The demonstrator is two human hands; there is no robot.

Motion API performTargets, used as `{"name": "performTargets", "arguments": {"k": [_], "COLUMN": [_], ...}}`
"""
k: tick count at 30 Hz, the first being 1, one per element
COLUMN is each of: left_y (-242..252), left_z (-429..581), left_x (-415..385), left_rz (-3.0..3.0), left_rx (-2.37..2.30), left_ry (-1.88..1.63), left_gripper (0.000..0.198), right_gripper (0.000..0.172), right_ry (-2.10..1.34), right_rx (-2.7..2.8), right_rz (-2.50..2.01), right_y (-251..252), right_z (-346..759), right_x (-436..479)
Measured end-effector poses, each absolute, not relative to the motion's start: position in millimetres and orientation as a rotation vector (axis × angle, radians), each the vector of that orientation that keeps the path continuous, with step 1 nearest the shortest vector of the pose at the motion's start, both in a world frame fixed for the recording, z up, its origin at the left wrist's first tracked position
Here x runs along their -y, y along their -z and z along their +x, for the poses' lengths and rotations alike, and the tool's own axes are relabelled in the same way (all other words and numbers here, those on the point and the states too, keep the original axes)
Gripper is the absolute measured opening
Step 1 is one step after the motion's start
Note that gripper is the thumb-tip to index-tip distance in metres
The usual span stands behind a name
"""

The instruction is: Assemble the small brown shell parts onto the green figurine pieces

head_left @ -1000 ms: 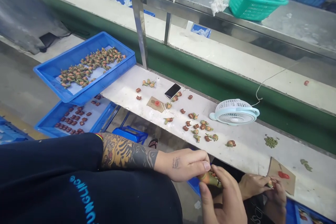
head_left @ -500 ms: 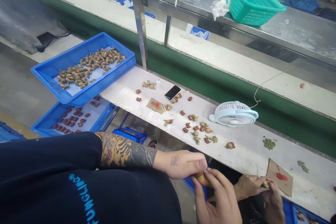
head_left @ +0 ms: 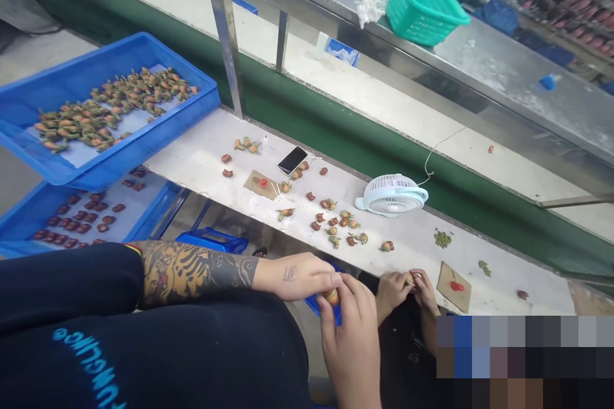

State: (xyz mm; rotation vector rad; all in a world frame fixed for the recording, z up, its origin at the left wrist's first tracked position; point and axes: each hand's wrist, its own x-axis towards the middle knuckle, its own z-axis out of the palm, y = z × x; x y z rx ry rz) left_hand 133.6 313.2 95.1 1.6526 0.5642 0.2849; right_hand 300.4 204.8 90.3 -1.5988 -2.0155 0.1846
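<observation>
My left hand, on the tattooed arm, is closed with its thumb against a small orange-and-green figurine. My right hand pinches the same figurine from the other side, fingers bent around it. Much of the piece is hidden by my fingers, and both hands are off the front edge of the white bench. On the bench beyond them lie several similar green-and-orange figurines and small reddish-brown pieces. A piece of cardboard with a red blob and cotton swabs lies there too.
A blue tray of figurines stands at the left, above another blue tray with brown pieces. A phone and fan sit along the back. A co-worker's hands hold a small piece at right. A metal post rises behind.
The view has swung right, so the bench and trays sit further left in the picture. Both my hands keep hold of the figurine, which looks slightly turned.
</observation>
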Motion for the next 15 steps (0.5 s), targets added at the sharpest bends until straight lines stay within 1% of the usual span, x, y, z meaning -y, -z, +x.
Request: {"name": "performTargets", "arguments": {"k": [5, 11, 15], "left_y": [-94.3, -87.7, -84.3], "left_z": [137.5, 138.0, 137.1], "left_x": [-312.1, -311.7, -309.3], "left_rz": [1.666, 1.733, 1.824], "left_rx": [-0.62, -0.657, -0.65], "left_ry": [-0.204, -0.069, -0.059], "left_gripper": [0.059, 0.056, 0.049], "right_gripper": [0.036, 0.028, 0.03], "right_ry": [-0.208, -0.332, -0.326], "right_rx": [2.059, 2.04, 2.034], "right_rz": [-1.698, -1.81, -1.832], "right_y": [-79.9, -71.3, -73.0], "right_z": [300.1, 296.7, 295.9], "right_x": [-198.6, -192.3, -190.1]}}
